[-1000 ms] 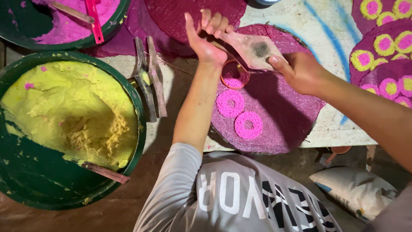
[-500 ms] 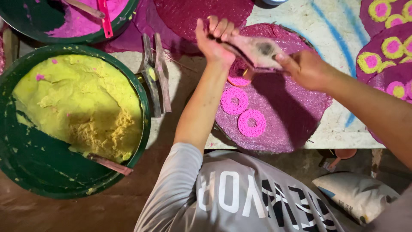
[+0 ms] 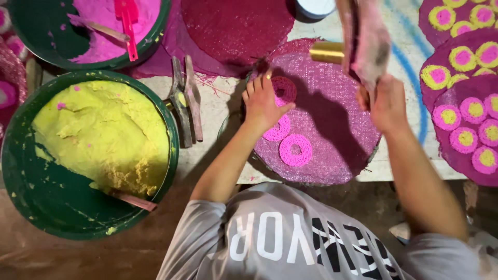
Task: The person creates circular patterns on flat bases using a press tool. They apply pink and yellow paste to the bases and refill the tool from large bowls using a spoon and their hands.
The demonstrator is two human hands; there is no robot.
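Our left hand (image 3: 262, 103) presses flat, fingers released, on the pink mat (image 3: 332, 129); right hand (image 3: 386, 103) above it grasps a dusty piping bag (image 3: 371, 49) (gold nozzle (image 3: 327, 52)).

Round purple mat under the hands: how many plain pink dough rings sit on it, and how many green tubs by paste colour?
Plain pink dough rings on the round purple mat: 3
Green tub of yellow paste: 1
Green tub of pink paste: 1
Total: 5
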